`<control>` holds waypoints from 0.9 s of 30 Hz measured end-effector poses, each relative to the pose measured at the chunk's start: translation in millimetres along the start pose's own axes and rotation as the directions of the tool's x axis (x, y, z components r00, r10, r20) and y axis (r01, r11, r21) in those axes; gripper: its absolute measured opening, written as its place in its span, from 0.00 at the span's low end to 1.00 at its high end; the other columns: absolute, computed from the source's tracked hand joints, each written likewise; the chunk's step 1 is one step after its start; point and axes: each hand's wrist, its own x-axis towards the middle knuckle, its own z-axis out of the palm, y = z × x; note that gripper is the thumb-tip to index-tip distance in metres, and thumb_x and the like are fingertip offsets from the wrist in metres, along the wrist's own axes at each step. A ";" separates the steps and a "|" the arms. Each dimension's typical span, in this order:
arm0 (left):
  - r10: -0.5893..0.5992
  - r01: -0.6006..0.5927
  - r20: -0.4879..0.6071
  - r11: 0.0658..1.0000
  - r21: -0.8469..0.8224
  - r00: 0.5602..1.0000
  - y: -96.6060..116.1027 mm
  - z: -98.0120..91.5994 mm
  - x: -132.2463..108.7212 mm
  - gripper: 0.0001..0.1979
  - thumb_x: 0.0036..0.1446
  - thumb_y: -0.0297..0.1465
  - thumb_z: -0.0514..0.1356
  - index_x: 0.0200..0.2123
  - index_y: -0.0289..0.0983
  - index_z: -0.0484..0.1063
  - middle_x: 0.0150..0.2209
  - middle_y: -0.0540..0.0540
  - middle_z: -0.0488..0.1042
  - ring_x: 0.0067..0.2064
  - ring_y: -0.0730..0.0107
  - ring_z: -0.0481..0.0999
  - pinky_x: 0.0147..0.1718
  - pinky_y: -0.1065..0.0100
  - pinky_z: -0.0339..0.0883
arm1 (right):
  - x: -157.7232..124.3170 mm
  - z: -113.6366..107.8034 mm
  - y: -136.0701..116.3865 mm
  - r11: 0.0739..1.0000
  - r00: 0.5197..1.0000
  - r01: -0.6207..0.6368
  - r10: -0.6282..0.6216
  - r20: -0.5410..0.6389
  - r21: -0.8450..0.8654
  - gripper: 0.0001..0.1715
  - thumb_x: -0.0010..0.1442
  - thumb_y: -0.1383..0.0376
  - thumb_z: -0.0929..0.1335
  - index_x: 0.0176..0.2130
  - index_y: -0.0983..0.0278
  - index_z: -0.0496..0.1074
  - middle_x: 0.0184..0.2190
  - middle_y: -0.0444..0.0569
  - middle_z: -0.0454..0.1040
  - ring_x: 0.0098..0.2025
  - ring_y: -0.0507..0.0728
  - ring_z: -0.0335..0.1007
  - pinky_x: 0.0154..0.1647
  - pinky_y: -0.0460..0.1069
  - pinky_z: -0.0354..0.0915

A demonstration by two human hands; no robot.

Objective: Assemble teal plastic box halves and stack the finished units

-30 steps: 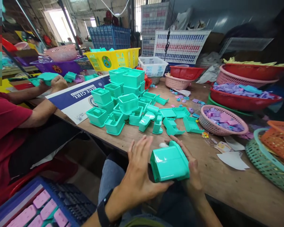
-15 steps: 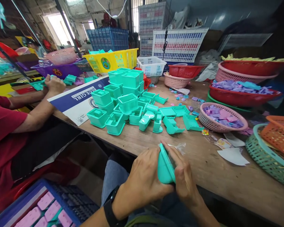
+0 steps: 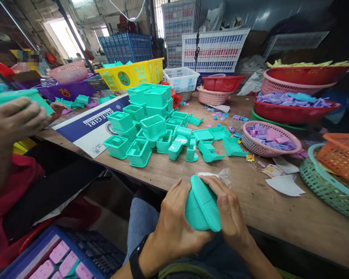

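Note:
A teal plastic box (image 3: 202, 207), two rounded halves meeting along a seam, is held between both hands over the table's front edge. My left hand (image 3: 174, 217) wraps its left side, thumb underneath. Against its right side presses my right hand (image 3: 228, 207), fingers along the top edge; part of the box is hidden by the hands. Just beyond lies a clear plastic bag (image 3: 222, 176). Farther back, teal open boxes (image 3: 139, 152) are heaped and stacked on the wooden table (image 3: 244, 190), with loose teal pieces (image 3: 208, 152) to their right.
A co-worker's hand (image 3: 20, 120) holds a teal part at left. A blue crate (image 3: 84, 252) with pink pieces stands low left. A pink basket (image 3: 273, 151) of purple parts, red bowls (image 3: 296, 110) and green basket (image 3: 328, 190) line the right. A yellow basket (image 3: 142, 73) stands behind.
The box in my hands has turned, showing more of its right half and seam. The co-worker's hand has come nearer at left with a teal part. The view has shifted slightly.

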 end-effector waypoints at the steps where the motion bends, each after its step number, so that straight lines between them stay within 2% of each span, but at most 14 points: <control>1: 0.015 -0.015 -0.009 1.000 0.006 1.000 -0.4 0.4 -1.0 0.29 0.39 0.29 0.71 0.47 0.41 0.68 0.41 0.46 0.79 0.42 0.54 0.82 0.46 0.55 0.77 | 0.8 -0.1 -0.5 1.000 1.000 0.015 -0.015 -0.011 -0.012 0.33 0.77 0.50 0.52 0.63 0.59 0.74 0.57 0.55 0.79 0.57 0.64 0.77 0.56 0.58 0.71; 5: -0.049 0.048 -0.057 0.998 -0.028 0.997 -2.8 6.2 -6.2 0.24 0.41 0.31 0.70 0.44 0.40 0.69 0.36 0.48 0.78 0.37 0.58 0.80 0.36 0.61 0.75 | 4.4 -0.7 -0.5 0.996 0.998 0.069 -0.069 -0.001 -0.052 0.31 0.78 0.54 0.53 0.58 0.62 0.77 0.54 0.55 0.81 0.55 0.63 0.78 0.55 0.57 0.72; 9: -0.091 0.086 -0.100 0.995 -0.054 0.991 -7.5 12.6 -8.4 0.25 0.41 0.32 0.71 0.44 0.40 0.69 0.36 0.49 0.78 0.37 0.59 0.80 0.37 0.62 0.76 | 9.2 -3.5 2.1 0.998 0.998 0.052 -0.051 0.024 -0.039 0.29 0.77 0.53 0.56 0.57 0.61 0.79 0.54 0.56 0.82 0.56 0.64 0.78 0.56 0.58 0.72; 11: -0.100 0.093 -0.117 0.994 -0.061 0.988 -11.6 14.7 -9.8 0.28 0.42 0.34 0.72 0.48 0.40 0.69 0.38 0.48 0.78 0.38 0.59 0.80 0.39 0.61 0.77 | 12.9 -6.7 4.4 0.999 1.000 -0.013 0.012 0.021 0.036 0.31 0.76 0.49 0.57 0.56 0.58 0.80 0.55 0.54 0.81 0.58 0.64 0.76 0.59 0.59 0.70; 13: -0.143 0.134 -0.126 0.988 -0.077 0.982 -17.1 16.6 -12.8 0.32 0.43 0.37 0.74 0.51 0.40 0.68 0.40 0.47 0.78 0.40 0.57 0.81 0.42 0.59 0.79 | 17.6 -9.8 6.7 0.968 0.989 -0.135 0.145 -0.032 0.211 0.36 0.75 0.43 0.54 0.53 0.56 0.82 0.56 0.51 0.81 0.61 0.65 0.74 0.63 0.60 0.68; 15: -0.208 0.193 -0.138 0.975 -0.110 0.968 -23.4 18.9 -17.2 0.34 0.44 0.40 0.75 0.53 0.41 0.66 0.42 0.46 0.79 0.42 0.55 0.81 0.45 0.56 0.79 | 22.3 -10.9 8.0 0.847 0.943 -0.266 0.327 -0.057 0.460 0.41 0.73 0.38 0.53 0.52 0.55 0.83 0.55 0.50 0.82 0.58 0.66 0.76 0.60 0.61 0.70; 17: -0.229 0.205 -0.152 0.966 -0.157 0.962 -28.7 21.2 -21.3 0.37 0.45 0.42 0.75 0.56 0.41 0.64 0.45 0.44 0.79 0.45 0.53 0.82 0.47 0.55 0.79 | 24.7 -9.0 8.1 0.670 0.893 -0.352 0.449 0.021 0.654 0.44 0.68 0.32 0.55 0.52 0.57 0.82 0.54 0.52 0.82 0.53 0.66 0.79 0.53 0.61 0.75; 19: -0.203 0.175 -0.152 0.968 -0.181 0.967 -30.7 22.1 -23.1 0.41 0.45 0.41 0.74 0.60 0.41 0.62 0.50 0.41 0.79 0.48 0.51 0.82 0.48 0.54 0.79 | 22.9 -4.5 7.9 0.560 0.869 -0.402 0.483 0.109 0.724 0.47 0.65 0.29 0.57 0.52 0.59 0.82 0.52 0.55 0.83 0.50 0.67 0.81 0.50 0.61 0.77; 20: -0.196 0.170 -0.140 0.969 -0.178 0.970 -30.0 21.5 -22.8 0.44 0.44 0.40 0.74 0.63 0.41 0.60 0.53 0.40 0.78 0.50 0.51 0.82 0.49 0.54 0.79 | 20.4 -1.8 7.9 0.548 0.862 -0.416 0.491 0.123 0.726 0.47 0.64 0.29 0.58 0.51 0.60 0.82 0.51 0.56 0.83 0.50 0.68 0.81 0.50 0.61 0.77; 24: -0.216 0.205 -0.062 0.968 -0.141 0.974 -19.8 13.2 -16.9 0.61 0.44 0.39 0.75 0.73 0.41 0.44 0.63 0.37 0.71 0.56 0.50 0.80 0.55 0.55 0.77 | 6.6 6.6 7.1 0.636 0.830 -0.449 0.557 0.030 0.628 0.46 0.66 0.30 0.58 0.55 0.60 0.80 0.51 0.55 0.83 0.54 0.69 0.79 0.53 0.60 0.76; 25: -0.201 0.192 -0.052 0.971 -0.140 0.978 -17.3 10.9 -15.6 0.62 0.44 0.40 0.76 0.74 0.42 0.42 0.64 0.37 0.71 0.56 0.51 0.80 0.55 0.56 0.77 | 4.3 7.7 5.9 0.665 0.824 -0.454 0.567 -0.004 0.593 0.45 0.67 0.31 0.58 0.57 0.59 0.79 0.52 0.54 0.83 0.55 0.68 0.78 0.54 0.60 0.75; 27: -0.159 0.153 -0.043 0.980 -0.131 0.986 -14.8 8.1 -14.8 0.59 0.44 0.42 0.76 0.73 0.43 0.47 0.62 0.39 0.73 0.54 0.53 0.81 0.55 0.57 0.77 | 2.2 8.4 2.6 0.719 0.816 -0.471 0.575 -0.056 0.510 0.43 0.68 0.32 0.56 0.56 0.57 0.79 0.54 0.52 0.82 0.57 0.68 0.76 0.56 0.59 0.74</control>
